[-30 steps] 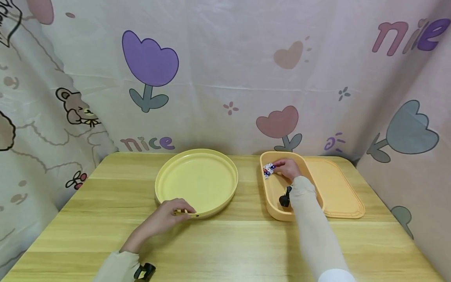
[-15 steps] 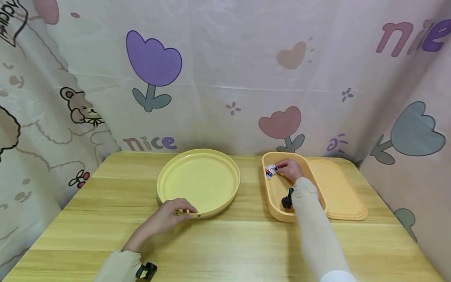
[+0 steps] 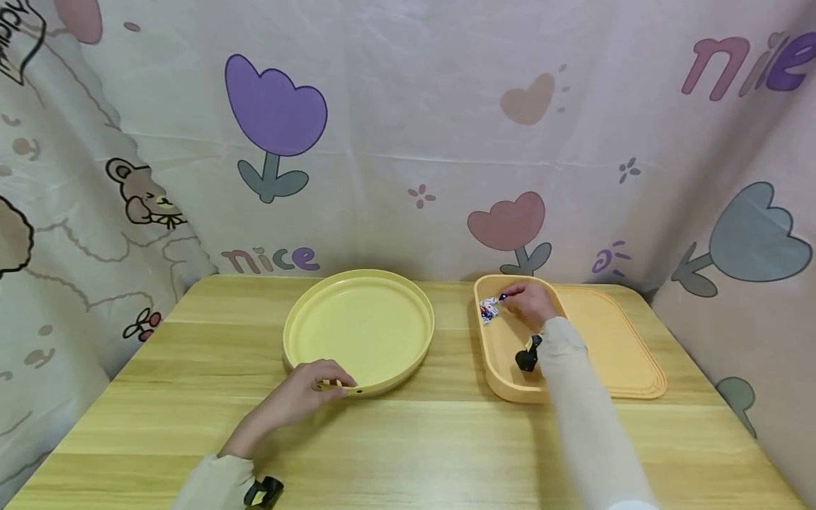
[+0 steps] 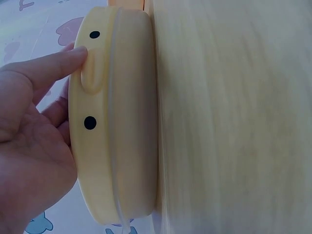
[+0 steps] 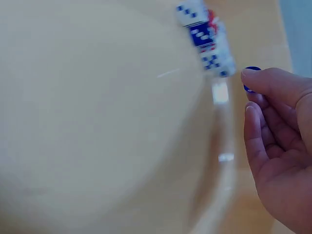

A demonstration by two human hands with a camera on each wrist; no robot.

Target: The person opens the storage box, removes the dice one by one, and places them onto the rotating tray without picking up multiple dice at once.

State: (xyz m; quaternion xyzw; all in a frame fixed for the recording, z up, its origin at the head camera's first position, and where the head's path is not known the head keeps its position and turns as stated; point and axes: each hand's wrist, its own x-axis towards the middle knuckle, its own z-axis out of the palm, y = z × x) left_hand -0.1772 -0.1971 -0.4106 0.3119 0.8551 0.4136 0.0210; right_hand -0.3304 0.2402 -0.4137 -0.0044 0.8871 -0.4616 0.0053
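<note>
Clearly, two hands are busy in the head view. At the lower left of centre, the left hand (image 3: 309, 387) grips the near rim of one round yellow tray (image 3: 360, 329), thumb outside and fingers over the edge. Two black dots (image 4: 90, 123) and one raised oval (image 4: 91, 73) mark that side in the left wrist view. Right of centre, the right hand (image 3: 534, 304) pinches one small blue piece (image 3: 503, 297) inside one orange box (image 3: 503, 350). One cluster of white, blue and red patterned pieces (image 3: 489, 310) lies at the box's left wall, too blurred to count. One flat orange panel (image 3: 612, 343) lies just beside the box, farther right. Two black wrist devices (image 3: 528, 355) show, one per arm, above one wooden table (image 3: 408, 453).
</note>
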